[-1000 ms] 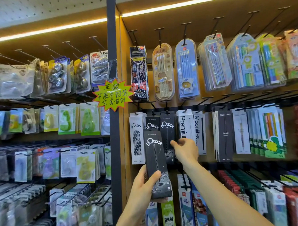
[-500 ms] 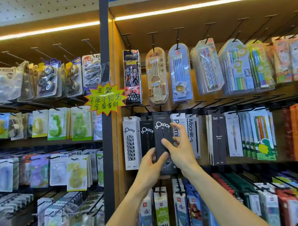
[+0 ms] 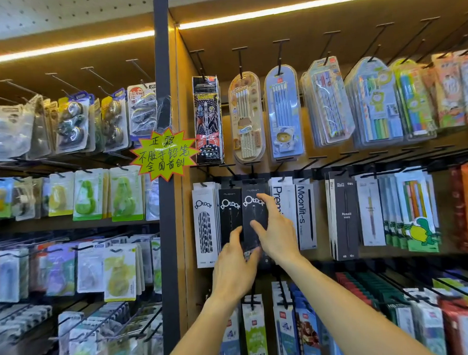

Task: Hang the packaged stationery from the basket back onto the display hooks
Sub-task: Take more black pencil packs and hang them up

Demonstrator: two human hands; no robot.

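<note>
Left grip (image 3: 235, 268) and right grip (image 3: 276, 229) clamp black pack (image 3: 253, 216) (neighbours touching both edges).

DotDot pack (image 3: 253, 216) hangs between another DotDot pack (image 3: 230, 217) on its left and Premium pack (image 3: 279, 199) on its right

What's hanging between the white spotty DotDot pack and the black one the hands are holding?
Head view: another black DotDot pack between white pack and held pack.

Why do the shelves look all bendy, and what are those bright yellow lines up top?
Head view: the wide lens bows the edges, so the hooks fan outward. The yellow lines are light strips under each shelf. The clear packs at left look smeary, and the hands on the black DotDot pack are slightly soft.
</note>
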